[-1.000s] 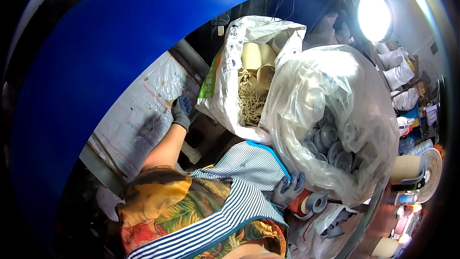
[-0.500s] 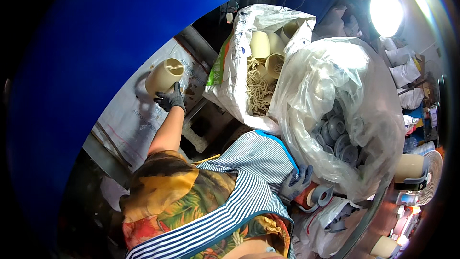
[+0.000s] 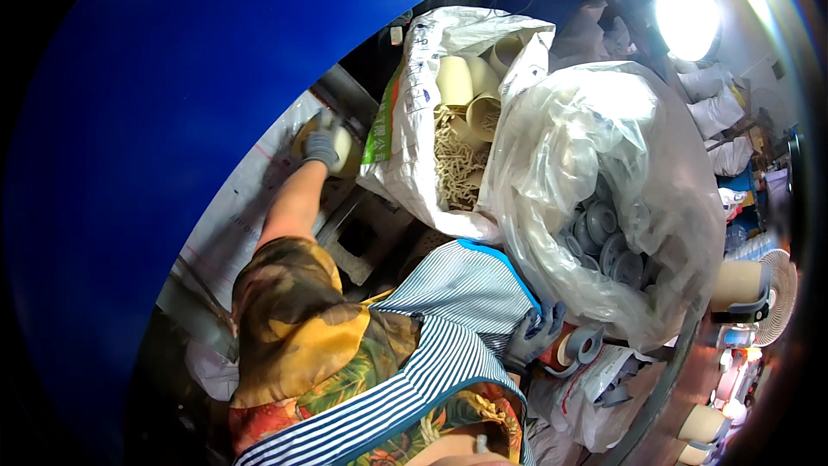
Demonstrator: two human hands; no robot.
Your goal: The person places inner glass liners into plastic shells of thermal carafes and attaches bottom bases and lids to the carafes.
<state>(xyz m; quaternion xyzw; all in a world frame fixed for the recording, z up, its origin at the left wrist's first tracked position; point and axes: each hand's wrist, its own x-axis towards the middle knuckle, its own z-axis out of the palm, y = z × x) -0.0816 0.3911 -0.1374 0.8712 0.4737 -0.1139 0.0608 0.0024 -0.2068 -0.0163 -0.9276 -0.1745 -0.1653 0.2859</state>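
Observation:
My left hand [image 3: 322,147], in a grey glove, is at the end of my stretched-out arm at the far left. It is closed on a cream cup-shaped cylinder [image 3: 347,154], which leans beside a white woven sack; motion blurs both. Low at the right, next to my striped apron, is my gloved right hand [image 3: 531,335]. Its fingers look curled, and what they hold, if anything, is hidden. Close beside it lies a grey ring-shaped part [image 3: 583,346] with a reddish-brown piece behind it.
The white woven sack [image 3: 392,174] holds cream cylinders [image 3: 454,79] and short cream sticks [image 3: 455,155]. A clear plastic bag [image 3: 539,168] to its right contains several grey round parts [image 3: 601,223]. A large blue surface [image 3: 172,121] curves along the upper left. A fan [image 3: 780,293] stands far right.
My left hand has turned over with the cream cylinder and swung it to the right, toward the woven sack. The cylinder was upright-leaning before, its opening showing. My right hand has hardly moved.

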